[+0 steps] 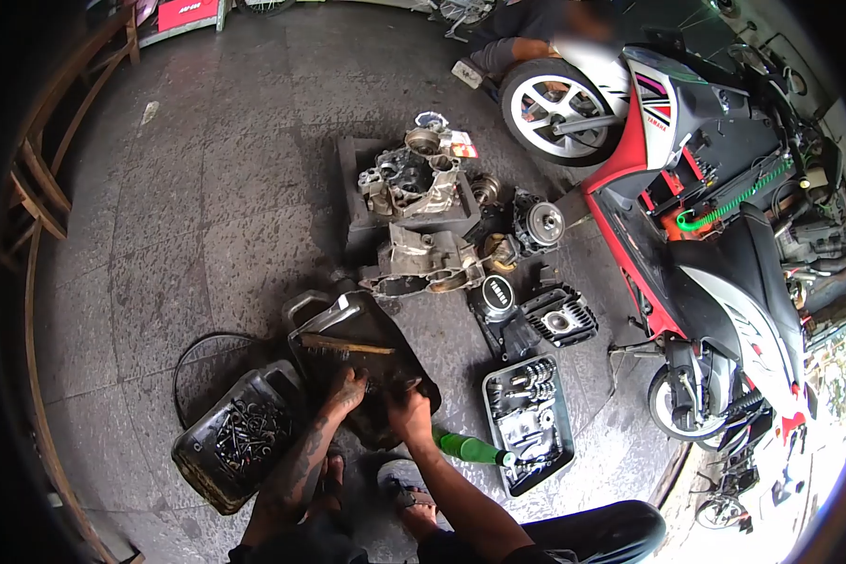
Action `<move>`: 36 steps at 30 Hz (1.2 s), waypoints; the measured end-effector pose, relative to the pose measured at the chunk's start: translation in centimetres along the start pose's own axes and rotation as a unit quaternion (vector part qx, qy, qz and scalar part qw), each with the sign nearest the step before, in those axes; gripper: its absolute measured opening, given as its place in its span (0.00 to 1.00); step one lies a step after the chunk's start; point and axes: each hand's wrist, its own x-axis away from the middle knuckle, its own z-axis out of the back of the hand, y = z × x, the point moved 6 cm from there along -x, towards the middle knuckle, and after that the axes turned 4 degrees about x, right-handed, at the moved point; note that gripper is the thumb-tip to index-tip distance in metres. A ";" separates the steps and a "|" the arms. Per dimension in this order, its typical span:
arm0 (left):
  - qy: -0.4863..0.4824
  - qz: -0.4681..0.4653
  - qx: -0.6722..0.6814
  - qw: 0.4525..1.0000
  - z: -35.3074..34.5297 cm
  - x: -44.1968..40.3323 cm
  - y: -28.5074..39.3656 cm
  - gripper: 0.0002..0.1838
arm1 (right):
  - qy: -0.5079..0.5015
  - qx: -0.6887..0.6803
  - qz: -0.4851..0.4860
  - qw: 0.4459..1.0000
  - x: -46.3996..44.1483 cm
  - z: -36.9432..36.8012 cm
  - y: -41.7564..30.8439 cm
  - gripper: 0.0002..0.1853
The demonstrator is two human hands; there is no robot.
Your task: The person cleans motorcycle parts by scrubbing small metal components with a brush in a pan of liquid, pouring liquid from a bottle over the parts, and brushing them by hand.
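Note:
My left hand [347, 391] and my right hand [408, 412] work close together over a black cut-open jerrycan [412, 350] that serves as a tray. The fingers of both are curled, and something dark and small seems to lie between them, too dim to name. A brush [348, 345] with a wooden handle lies across the tray, just beyond the hands. Near my right wrist a green bottle [468, 447] lies tilted, its neck at a metal tray [568, 442] of engine parts. Left of my left forearm is a second cut jerrycan [195, 449] full of bolts [254, 434].
Ahead stand an engine crankcase [414, 183] on a dark stand and another casing half [423, 258]. A Yamaha cover [496, 293] and a cylinder head [559, 318] lie right of them. A red-and-white scooter [620, 202] stands at right; another person [526, 42] crouches behind its wheel.

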 end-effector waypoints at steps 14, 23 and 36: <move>-0.106 0.145 0.265 0.947 0.7 2.5 3.8 0.24 | 0.040 -0.125 -0.019 0.991 -0.7 3.6 -2.5 0.13; 0.035 0.105 0.291 0.950 2.3 4.0 6.1 0.26 | -0.005 -0.088 -0.025 0.996 -1.7 3.9 -5.6 0.12; -0.143 0.093 0.333 0.927 -1.0 1.3 1.1 0.11 | 0.085 -0.099 -0.096 0.987 -1.2 4.7 0.2 0.13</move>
